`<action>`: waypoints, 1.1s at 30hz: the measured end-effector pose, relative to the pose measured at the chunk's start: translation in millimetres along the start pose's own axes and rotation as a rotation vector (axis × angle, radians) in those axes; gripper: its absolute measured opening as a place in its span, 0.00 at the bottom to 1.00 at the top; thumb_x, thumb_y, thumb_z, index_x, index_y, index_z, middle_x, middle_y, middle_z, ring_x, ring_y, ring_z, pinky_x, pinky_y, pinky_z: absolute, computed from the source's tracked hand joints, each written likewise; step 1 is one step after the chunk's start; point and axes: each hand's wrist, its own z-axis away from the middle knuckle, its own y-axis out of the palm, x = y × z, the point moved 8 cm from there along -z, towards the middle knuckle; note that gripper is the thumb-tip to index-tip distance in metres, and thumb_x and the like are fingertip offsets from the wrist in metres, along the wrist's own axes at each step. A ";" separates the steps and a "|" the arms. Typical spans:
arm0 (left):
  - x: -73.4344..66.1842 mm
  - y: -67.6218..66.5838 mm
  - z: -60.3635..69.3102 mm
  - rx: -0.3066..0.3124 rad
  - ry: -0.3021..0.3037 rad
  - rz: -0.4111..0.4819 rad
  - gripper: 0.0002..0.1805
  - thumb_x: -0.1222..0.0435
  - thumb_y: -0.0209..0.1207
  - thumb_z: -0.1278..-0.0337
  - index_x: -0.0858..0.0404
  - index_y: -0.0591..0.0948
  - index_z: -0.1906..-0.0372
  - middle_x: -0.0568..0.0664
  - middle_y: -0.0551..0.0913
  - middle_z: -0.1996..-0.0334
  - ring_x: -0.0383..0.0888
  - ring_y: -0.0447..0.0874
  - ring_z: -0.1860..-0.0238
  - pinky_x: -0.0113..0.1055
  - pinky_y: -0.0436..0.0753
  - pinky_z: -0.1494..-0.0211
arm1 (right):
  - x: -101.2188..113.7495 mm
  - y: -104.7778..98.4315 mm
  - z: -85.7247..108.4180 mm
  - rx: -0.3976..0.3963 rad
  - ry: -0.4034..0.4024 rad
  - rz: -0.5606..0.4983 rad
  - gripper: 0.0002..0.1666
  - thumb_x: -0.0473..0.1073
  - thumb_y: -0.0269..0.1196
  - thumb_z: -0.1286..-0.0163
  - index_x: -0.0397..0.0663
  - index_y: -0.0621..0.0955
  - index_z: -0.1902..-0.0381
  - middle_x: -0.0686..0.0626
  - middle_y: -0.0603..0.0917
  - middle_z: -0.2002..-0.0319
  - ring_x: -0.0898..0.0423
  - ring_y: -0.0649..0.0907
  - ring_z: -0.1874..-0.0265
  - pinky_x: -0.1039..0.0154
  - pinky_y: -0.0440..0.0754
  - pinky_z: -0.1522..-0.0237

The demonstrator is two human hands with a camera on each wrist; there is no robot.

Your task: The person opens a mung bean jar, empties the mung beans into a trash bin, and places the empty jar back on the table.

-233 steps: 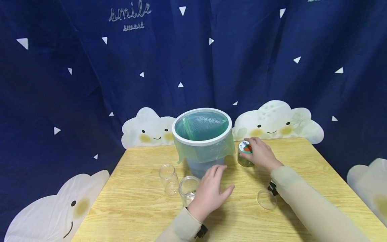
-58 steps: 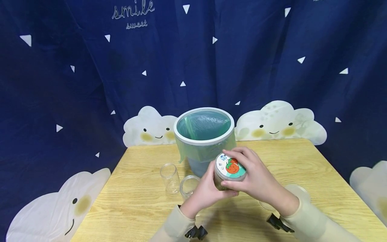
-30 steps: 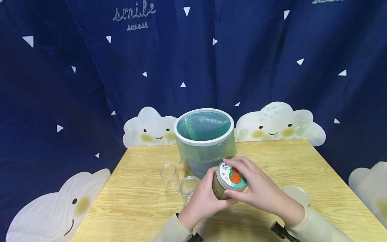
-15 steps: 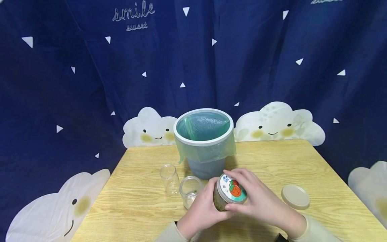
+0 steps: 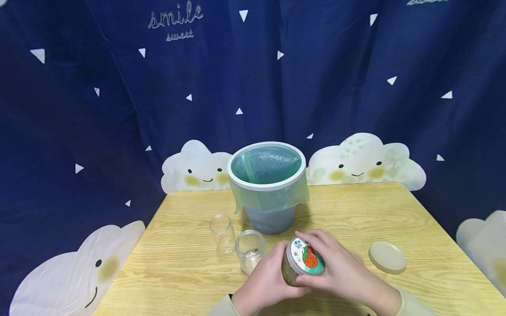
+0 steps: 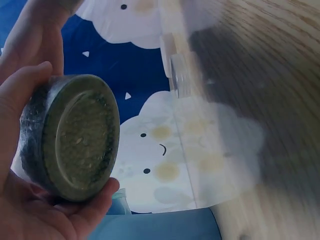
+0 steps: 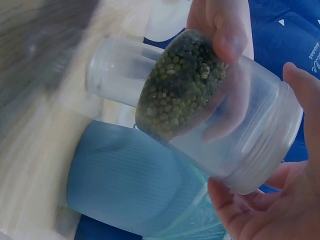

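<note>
A clear jar (image 5: 290,271) with a tomato picture on its lid (image 5: 309,258) is held low over the front middle of the table, tilted. Around the jar's body curls my left hand (image 5: 264,281). My right hand (image 5: 343,271) grips the lid from above. Green beans (image 7: 175,90), which look like mung beans, lie in the bottom of the jar in the right wrist view. The left wrist view shows the jar's round base (image 6: 85,140). Beside my left hand stands an open clear jar (image 5: 250,245) with pale contents.
A bin (image 5: 272,219) with a green liner (image 5: 270,199) stands behind the hands. A tall clear container (image 5: 221,232) is at the left. The beige lid (image 5: 387,257) lies on the right of the wooden table (image 5: 178,272). A dark blue curtain (image 5: 221,66) hangs behind.
Earlier my right hand held the bean jar beside the bin at the right. It came to the middle, where both hands took hold of it. Over the last second they have lowered it.
</note>
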 end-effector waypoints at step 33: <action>-3.0 4.1 1.0 0.063 0.076 -0.121 0.44 0.48 0.79 0.58 0.53 0.69 0.35 0.36 0.81 0.52 0.26 0.79 0.54 0.18 0.79 0.52 | -9.2 13.4 10.9 -0.023 -0.036 -0.105 0.52 0.69 0.78 0.51 0.56 0.77 0.31 0.65 0.77 0.42 0.68 0.79 0.50 0.66 0.83 0.52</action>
